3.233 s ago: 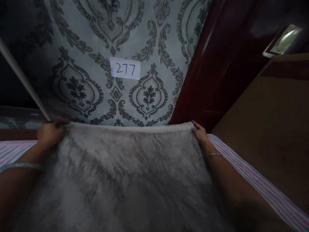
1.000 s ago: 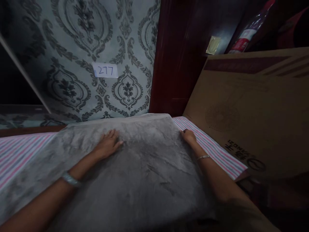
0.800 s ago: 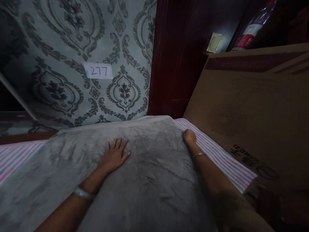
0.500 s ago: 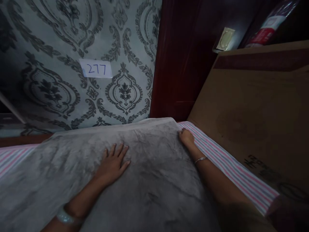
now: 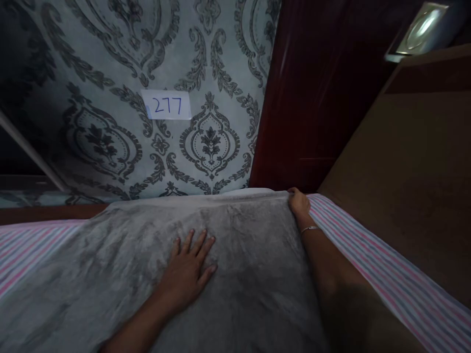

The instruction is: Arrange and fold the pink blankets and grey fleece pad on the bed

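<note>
A grey plush blanket lies spread in front of me, its far edge close to the wall. My left hand rests palm down on it, fingers spread. At the far right corner, my right hand is closed on the blanket's edge. A paler strip runs along the far edge, and a bit of white material shows behind it. Underneath, a striped pink, grey and white sheet shows on both sides.
Patterned wallpaper covers the wall, with a paper marked 277 on it. Dark red wood stands behind the right corner. A large cardboard box rises along the right side, near a shiny metallic fitting.
My right hand has moved to the blanket's far right corner, and the far edge there now lies straighter. My left hand stays flat on the blanket. The view has shifted left.
</note>
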A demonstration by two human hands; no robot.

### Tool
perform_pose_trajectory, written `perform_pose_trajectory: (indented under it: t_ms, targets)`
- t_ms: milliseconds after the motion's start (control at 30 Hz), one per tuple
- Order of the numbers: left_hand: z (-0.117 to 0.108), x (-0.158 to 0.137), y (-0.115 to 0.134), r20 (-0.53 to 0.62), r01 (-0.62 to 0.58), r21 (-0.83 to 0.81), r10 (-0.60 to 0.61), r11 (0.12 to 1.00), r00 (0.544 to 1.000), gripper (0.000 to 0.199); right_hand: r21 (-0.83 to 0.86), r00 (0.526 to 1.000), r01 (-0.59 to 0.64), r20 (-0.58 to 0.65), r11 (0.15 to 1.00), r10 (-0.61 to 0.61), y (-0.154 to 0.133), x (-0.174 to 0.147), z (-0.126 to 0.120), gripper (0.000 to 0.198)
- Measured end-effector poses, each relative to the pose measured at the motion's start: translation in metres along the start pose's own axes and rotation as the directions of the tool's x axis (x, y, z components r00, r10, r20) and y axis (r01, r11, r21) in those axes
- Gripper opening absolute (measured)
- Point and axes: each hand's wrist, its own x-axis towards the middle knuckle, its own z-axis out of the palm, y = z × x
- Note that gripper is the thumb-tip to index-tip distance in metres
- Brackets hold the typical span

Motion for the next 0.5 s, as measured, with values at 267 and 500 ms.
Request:
perform_pose_trajectory:
  t_ms: [267,500]
  targets:
    - [-0.024,0.035,-0.063,0.039,-0.009,0.071,0.006,0.997,0.999,0.066,-0.197,0.83,0.555,0.07,0.808,-0.553,-0.014,-0.059,0.017,0.056]
    - [-0.076,0.01,-0.205,-0.127,0.649,0.1,-0.637,0.754,0.76,0.058,-0.167,0.804,0.589,0.224,0.79,-0.551,0.024,-0.077,0.044,0.063]
